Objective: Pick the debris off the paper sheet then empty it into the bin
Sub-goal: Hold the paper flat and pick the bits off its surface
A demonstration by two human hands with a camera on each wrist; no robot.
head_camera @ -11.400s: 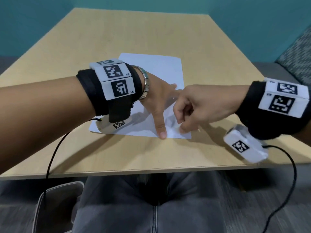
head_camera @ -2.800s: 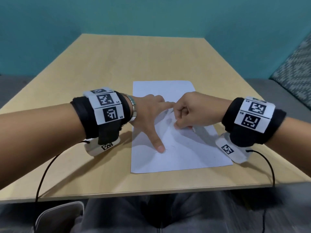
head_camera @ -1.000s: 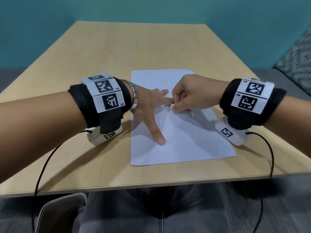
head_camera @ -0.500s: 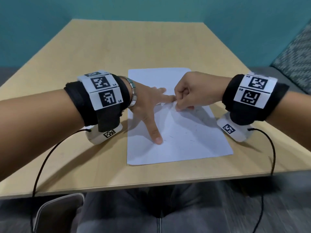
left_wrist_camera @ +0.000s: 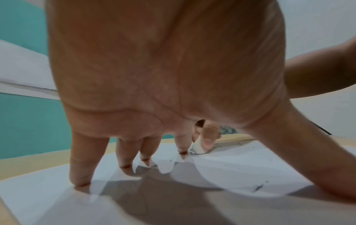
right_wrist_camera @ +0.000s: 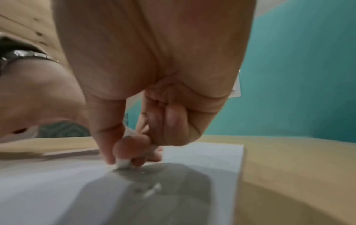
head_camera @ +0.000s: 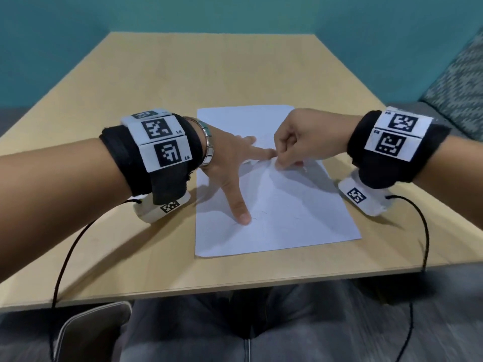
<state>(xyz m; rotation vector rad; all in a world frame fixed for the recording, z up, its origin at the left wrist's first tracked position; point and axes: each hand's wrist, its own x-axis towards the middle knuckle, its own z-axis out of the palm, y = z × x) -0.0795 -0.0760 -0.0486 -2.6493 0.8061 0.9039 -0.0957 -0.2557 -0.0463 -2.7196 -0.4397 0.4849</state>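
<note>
The table (head_camera: 235, 74) looks like pale wood laminate, matt and smooth, with a faint grain. On it lies a white paper sheet (head_camera: 300, 223), matt and thin, buckled into soft creases near the fingers. The wrist bands (head_camera: 172, 178) are black cloth, soft and fuzzy, carrying stiff white printed tags. A linked bracelet (head_camera: 209, 145) is shiny metal. The trousers (head_camera: 209, 330) are grey denim.

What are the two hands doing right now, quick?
Left hand: open, fingers spread, pressing the paper sheet flat.
Right hand: closed, pinching a small white piece.
</note>
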